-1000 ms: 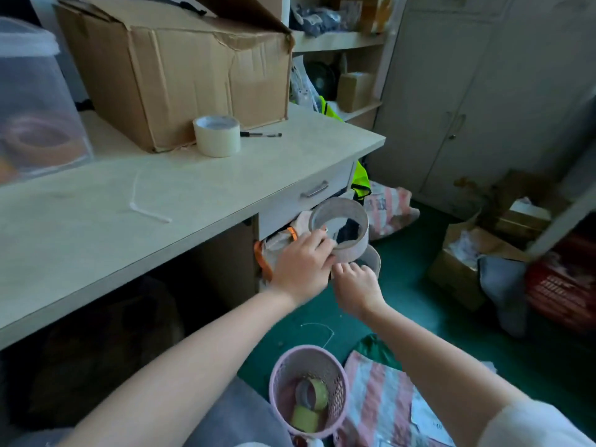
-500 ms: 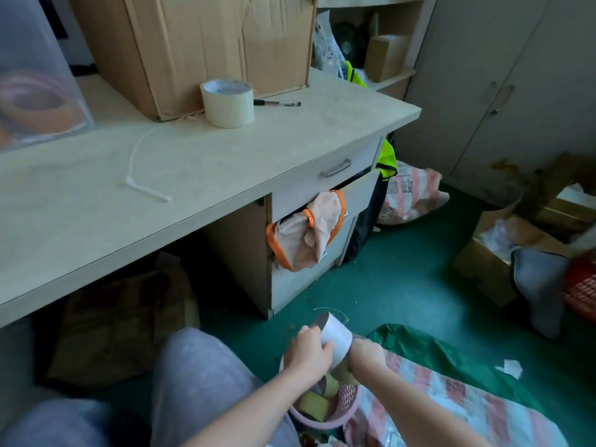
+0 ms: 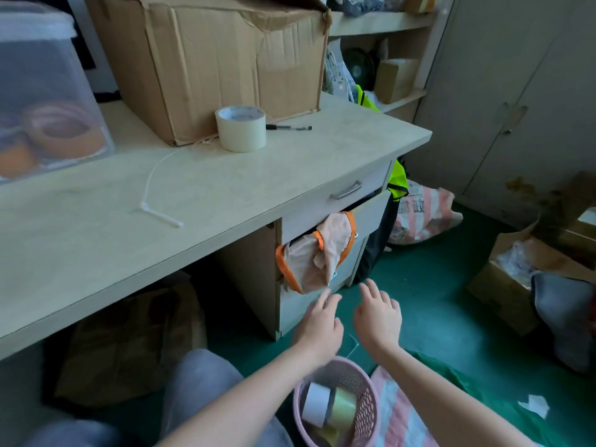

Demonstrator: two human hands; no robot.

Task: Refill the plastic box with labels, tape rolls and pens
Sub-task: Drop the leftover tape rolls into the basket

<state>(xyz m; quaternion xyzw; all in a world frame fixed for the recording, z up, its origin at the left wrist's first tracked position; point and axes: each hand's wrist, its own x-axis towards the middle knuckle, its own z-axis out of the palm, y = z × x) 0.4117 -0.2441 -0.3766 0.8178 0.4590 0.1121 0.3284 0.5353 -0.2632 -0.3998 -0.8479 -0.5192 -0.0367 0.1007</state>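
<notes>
A clear plastic box [image 3: 48, 91] stands at the desk's far left, with orange tape rolls inside. A wide beige tape roll [image 3: 241, 129] sits on the desk beside a black pen [image 3: 288, 127]. On the floor a pink mesh basket [image 3: 338, 375] holds a white tape roll [image 3: 315, 404] and a yellowish tape roll [image 3: 342, 406]. My left hand [image 3: 321, 327] and my right hand [image 3: 377, 314] hover above the basket, fingers spread, holding nothing.
A big cardboard box [image 3: 222, 56] stands on the desk [image 3: 96, 221] behind the beige roll. A white zip tie [image 3: 154, 195] lies on the desk. Cloth spills from a drawer [image 3: 317, 253]. Bags and open boxes crowd the green floor at right.
Both hands held a white tape roll up, lowered it into the pink basket, let it go and rose away from the basket, now holding nothing.
</notes>
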